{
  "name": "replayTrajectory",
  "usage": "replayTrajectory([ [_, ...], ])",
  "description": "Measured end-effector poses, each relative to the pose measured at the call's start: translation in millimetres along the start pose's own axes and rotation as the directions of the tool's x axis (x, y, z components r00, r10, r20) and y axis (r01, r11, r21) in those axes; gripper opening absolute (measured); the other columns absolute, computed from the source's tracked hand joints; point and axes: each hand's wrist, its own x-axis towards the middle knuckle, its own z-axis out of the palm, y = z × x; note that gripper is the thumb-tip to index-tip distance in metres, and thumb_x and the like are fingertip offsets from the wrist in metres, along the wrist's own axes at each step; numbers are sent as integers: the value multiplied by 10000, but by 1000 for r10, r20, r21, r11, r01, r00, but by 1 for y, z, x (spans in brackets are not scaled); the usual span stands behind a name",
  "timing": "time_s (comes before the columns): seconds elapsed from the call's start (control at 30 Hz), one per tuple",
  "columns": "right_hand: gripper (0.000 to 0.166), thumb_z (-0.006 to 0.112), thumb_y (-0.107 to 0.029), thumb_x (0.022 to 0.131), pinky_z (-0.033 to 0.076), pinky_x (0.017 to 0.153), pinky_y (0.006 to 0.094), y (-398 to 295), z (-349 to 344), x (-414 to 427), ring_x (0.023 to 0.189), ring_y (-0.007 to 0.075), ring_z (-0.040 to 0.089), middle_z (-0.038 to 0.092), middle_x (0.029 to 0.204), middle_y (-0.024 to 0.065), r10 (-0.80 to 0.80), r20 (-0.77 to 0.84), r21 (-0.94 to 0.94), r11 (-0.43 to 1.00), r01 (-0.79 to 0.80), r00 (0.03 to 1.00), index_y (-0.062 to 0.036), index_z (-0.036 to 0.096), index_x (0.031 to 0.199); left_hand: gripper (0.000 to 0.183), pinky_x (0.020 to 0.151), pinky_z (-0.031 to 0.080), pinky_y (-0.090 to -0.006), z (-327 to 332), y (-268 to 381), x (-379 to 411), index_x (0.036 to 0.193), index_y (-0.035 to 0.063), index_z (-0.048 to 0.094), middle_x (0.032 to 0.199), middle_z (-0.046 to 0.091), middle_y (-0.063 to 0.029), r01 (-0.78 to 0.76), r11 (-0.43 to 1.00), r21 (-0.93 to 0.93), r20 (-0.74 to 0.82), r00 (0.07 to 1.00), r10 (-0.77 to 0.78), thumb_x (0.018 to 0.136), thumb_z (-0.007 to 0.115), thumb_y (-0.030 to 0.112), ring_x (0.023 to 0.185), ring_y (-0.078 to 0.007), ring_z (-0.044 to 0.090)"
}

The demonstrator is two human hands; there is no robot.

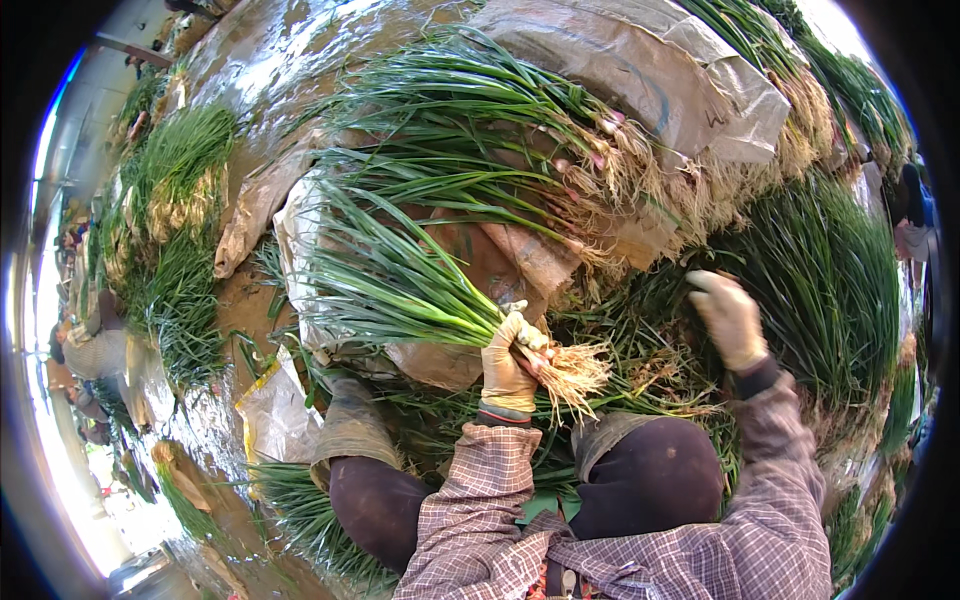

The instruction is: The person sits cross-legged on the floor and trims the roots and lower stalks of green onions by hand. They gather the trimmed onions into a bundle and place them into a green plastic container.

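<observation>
My left hand (512, 364), in a pale yellowish glove, is closed around a bunch of green onions (442, 300) just above the roots. The leaves fan out to the left; the pale, stringy roots hang to the right. My right hand (726, 319), gloved too and slightly blurred, is over the edge of a large heap of green onions (810, 277); its fingertips lie near dark leaves, and whether it holds anything is not clear. Beyond my left hand, loose green onions (480, 97) with pinkish bulbs lie across woven sacks.
Trimmed leaves and roots (652, 360) litter the ground between my knees and the heap. A woven sack (600, 60) lies at the top, a clear plastic bag (281, 412) beside my left leg. More onion bundles (187, 150) stand on the wet floor at the left, where people are at work.
</observation>
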Motion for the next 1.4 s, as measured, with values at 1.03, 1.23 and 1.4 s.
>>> replayTrajectory([
  [1.03,142,585,-103,957,491,660,256,-137,138,83,748,106,581,620,847,18,91,486,865,-187,-465,869,-27,616,1073,139,551,541,-334,9,-24,7,959,-11,613,807,652,-120,-178,973,149,-156,967,201,902,632,115,626,-214,633],
  [1.23,149,614,-126,938,454,504,185,-80,83,47,500,26,476,611,755,-15,-33,463,843,-295,-451,886,-33,616,1055,177,512,490,-295,5,12,-6,920,35,588,754,586,-64,-133,976,173,2,991,134,889,663,191,638,-152,571],
  [1.4,186,664,-124,881,549,774,335,-57,82,60,868,220,683,710,965,127,-125,585,193,981,12,802,-18,699,1029,177,463,459,-302,0,23,-6,909,46,582,736,614,-98,-124,992,-24,134,983,126,903,661,205,544,-166,555],
])
